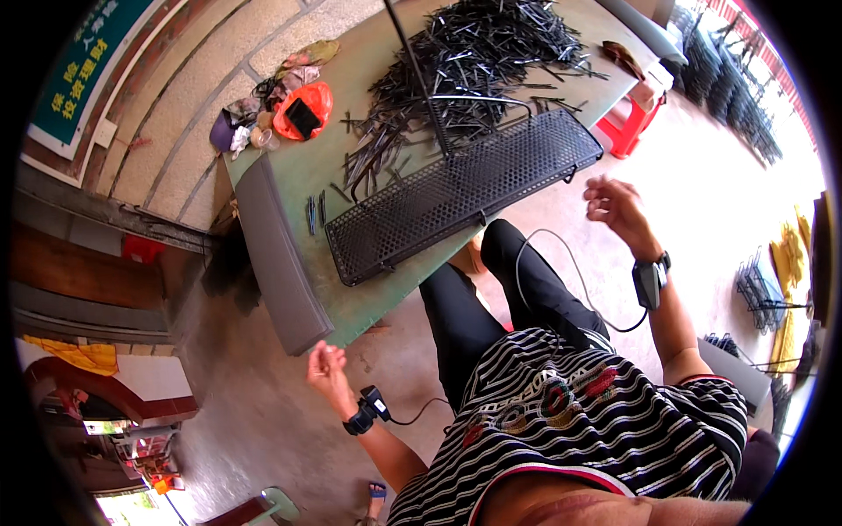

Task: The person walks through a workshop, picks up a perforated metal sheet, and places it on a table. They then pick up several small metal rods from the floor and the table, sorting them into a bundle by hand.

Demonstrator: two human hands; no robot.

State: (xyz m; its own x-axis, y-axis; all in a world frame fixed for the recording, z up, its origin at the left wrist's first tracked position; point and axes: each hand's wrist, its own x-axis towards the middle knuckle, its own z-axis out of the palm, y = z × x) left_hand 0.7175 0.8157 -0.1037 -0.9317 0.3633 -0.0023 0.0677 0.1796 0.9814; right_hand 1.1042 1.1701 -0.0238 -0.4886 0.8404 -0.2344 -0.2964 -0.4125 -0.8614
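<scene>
A black perforated metal tray (465, 188) lies on the green table (333, 171), one long edge overhanging toward me. Behind it sits a large heap of black metal rods (465, 61). My right hand (614, 206) hovers in the air just off the tray's right end, fingers loosely curled, holding nothing. My left hand (326, 368) is raised beside the table's near corner, fingers drawn together, and I see nothing in it. Each wrist carries a small black device with a cable.
A grey flat panel (276, 254) leans along the table's left edge. An orange bag (303, 110) and small clutter sit at the far left of the table. A red stool (627, 127) stands past the table; stacked black wire racks (728, 79) lie on the floor at right.
</scene>
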